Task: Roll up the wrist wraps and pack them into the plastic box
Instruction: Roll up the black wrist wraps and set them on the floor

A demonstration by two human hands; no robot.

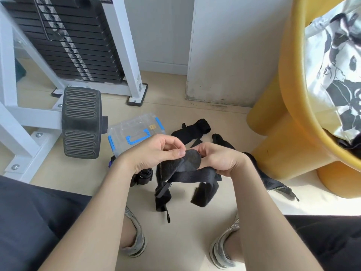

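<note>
Pinches the rounded end of a black wrist wrap (192, 160) with the left hand (156, 151), thumb pressed flat on top, fingers curled under. Grips the same wrap from the other side with the right hand (218, 159), fingers curled round the fabric. Holds it in the air above the floor (195, 231), between the knees, strap bent across under the palms, two loose tails hanging down, not yet rolled.

Beyond the left hand, on the floor: a clear plastic box (121, 133) with blue latches and a blue handle, lid on, near edge hidden by the knuckles. Small yellowish label on top. Contents impossible to make out through the lid.

Just right of the box, a second black wrap (193, 130), lying loose on the floor. Behind the right wrist, a third black wrap (273, 182), stretched out toward the right. Under the left wrist, a dark rolled bundle (142, 178), near the box's front corner; hard to tell whether a wrap.

To the right, a yellow tub-shaped seat (289, 106), holding a black-and-white patterned bag (336, 65) within its rim. To the left, a black weight stack (68, 40) in a white frame and a ribbed foot plate (81, 122) just beside the box.
</note>
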